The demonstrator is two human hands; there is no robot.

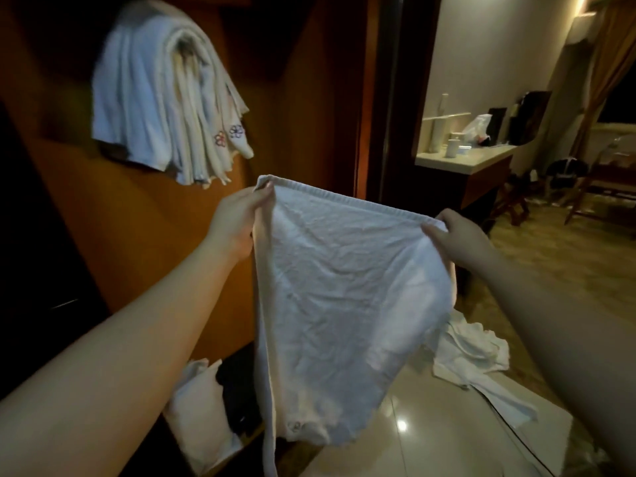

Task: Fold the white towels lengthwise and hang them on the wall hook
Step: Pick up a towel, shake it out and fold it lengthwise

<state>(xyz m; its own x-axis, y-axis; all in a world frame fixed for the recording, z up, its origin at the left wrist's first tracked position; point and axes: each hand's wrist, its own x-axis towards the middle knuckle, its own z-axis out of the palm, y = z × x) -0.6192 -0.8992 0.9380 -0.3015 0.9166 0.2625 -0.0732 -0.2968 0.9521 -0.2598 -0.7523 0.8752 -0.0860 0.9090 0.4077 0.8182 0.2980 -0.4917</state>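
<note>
A white towel hangs spread out in front of me, wrinkled, its hemmed top edge stretched between both hands. My left hand pinches its upper left corner. My right hand grips its upper right corner. Up on the orange-brown wooden wall at the upper left, several folded white towels hang bunched together; the hook under them is hidden. Two of them show small embroidered flowers. More white towels lie crumpled on the glossy surface below my right arm.
An open wooden compartment at lower left holds white cloth and dark items. A doorway on the right opens onto a room with a white counter carrying bottles and bags, plus wooden chairs on a tiled floor.
</note>
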